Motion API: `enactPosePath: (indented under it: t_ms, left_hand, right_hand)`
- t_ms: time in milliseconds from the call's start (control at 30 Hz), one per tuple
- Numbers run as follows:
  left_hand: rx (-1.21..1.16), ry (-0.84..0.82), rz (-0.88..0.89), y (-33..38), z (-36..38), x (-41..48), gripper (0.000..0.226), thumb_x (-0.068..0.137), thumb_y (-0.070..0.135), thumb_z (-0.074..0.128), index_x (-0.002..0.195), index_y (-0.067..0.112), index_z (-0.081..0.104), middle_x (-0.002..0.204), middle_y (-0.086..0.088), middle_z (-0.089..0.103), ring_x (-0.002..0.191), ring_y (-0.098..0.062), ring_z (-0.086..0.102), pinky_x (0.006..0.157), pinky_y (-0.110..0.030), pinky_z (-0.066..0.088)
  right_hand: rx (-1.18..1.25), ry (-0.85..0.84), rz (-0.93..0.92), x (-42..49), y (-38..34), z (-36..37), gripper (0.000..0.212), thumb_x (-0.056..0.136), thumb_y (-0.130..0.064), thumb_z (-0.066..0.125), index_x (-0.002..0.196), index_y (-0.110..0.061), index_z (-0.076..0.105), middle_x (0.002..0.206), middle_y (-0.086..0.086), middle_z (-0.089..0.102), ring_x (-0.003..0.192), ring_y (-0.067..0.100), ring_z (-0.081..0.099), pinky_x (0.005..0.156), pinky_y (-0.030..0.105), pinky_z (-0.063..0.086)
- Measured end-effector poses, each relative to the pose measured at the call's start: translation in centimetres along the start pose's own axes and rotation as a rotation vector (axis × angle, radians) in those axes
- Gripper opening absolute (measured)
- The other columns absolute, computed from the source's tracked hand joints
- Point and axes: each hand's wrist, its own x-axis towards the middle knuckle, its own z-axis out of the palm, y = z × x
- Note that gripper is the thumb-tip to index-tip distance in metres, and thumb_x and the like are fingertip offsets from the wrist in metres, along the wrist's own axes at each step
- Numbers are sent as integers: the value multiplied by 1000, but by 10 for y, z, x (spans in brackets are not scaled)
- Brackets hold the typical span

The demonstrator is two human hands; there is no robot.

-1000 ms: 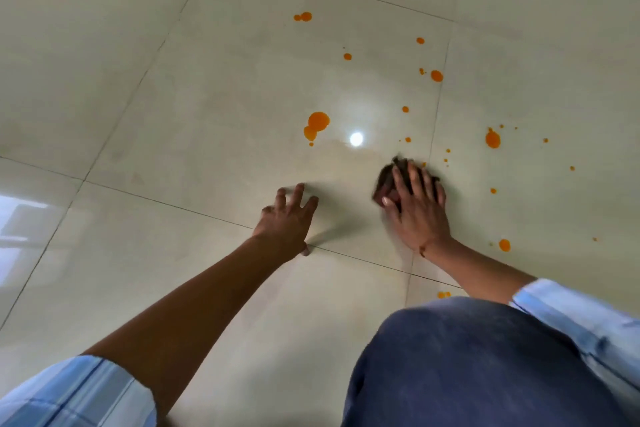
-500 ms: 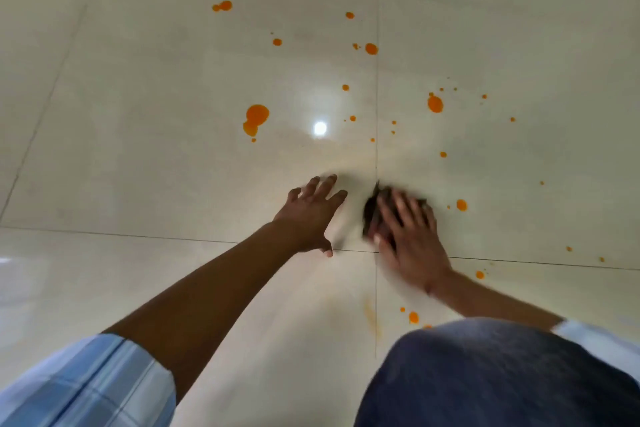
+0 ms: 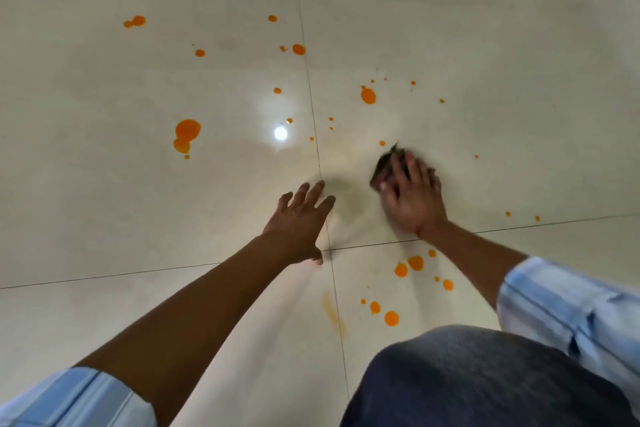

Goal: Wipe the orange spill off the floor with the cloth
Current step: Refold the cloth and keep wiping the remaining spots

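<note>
Mostly, our right hand (image 3: 414, 199) covers a dark, crumpled cloth (image 3: 384, 165), fingers laid nearly straight over it and pressing it onto the glossy cream tile floor (image 3: 104, 184). The wad pokes out past our fingertips. Our left hand (image 3: 298, 222) rests just beside it, fingers spread, holding nothing. The orange spill (image 3: 187, 132) dots the tiles in round, wet-looking drops around both hands.

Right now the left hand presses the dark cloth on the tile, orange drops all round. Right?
No: the right hand presses the dark cloth; the left hand rests on bare tile beside it. Orange drops do lie all round. The head view shows it.
</note>
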Motion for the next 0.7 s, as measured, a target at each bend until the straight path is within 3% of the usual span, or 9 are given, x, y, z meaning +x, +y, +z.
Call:
enactPosePath:
  t_ms: [100,200,267,367,433,533,600,633,700]
  left_hand:
    - [-37,-45,7,8,0,8,117,66,51,80,153,22,7,161,-8,-9,148,-31,-5,117,-48,16]
    - [-15,-93,-17,11,-1,4,118,67,54,79,153,22,4,160,-8,-16,147,-33,-10,117,-50,13]
    - [-4,-94,-38,18,0,2,119,68,57,76,153,20,1,159,-10,-19,146,-35,-13,118,-52,9]
    - [14,-57,-78,26,6,3,118,69,62,72,152,18,0,159,-12,-18,146,-37,-13,116,-55,9]
    - [27,-17,-81,27,11,6,117,69,64,70,152,19,0,159,-11,-17,146,-37,-12,116,-55,10]
    - [25,-28,-75,24,12,5,118,69,66,69,153,21,-1,159,-10,-18,146,-36,-12,116,-53,10]
    - [24,-37,-81,28,9,5,118,69,65,70,153,21,-1,159,-9,-19,146,-35,-13,117,-53,11]
    - [26,-43,-85,29,8,5,117,69,64,70,152,21,-1,159,-9,-19,146,-35,-13,117,-52,11]
    - [31,-33,-89,31,8,6,116,70,62,71,152,21,0,159,-9,-17,146,-35,-12,116,-51,11]
  right_hand:
    - [63,23,101,-4,14,3,72,89,-53,26,153,-21,22,159,13,22,143,33,24,114,50,19]
    - [11,-75,-128,-121,13,21,73,89,-49,34,154,-26,10,159,10,20,143,31,27,117,48,18]
    - [-40,-150,-264,-133,25,27,76,89,-52,34,154,-30,2,160,7,14,145,30,23,117,48,16]
    - [35,-67,18,-57,10,8,68,90,-51,30,153,-27,16,161,8,16,144,30,19,115,49,17]
    - [54,16,74,-57,-4,18,68,89,-48,38,152,-24,24,159,10,21,142,31,22,114,51,19]
    - [-24,-112,-309,-149,-10,46,74,85,-53,49,149,-23,29,155,12,29,140,32,28,111,55,31]
    - [-86,-81,-404,-158,23,44,74,86,-56,44,150,-24,27,154,11,29,140,32,28,115,51,23]
    - [-72,-24,-300,-144,35,43,71,87,-52,42,150,-24,27,155,11,31,140,32,30,115,49,20]
    - [60,58,123,-114,52,31,68,88,-48,37,151,-23,27,156,11,30,141,32,28,114,47,20]
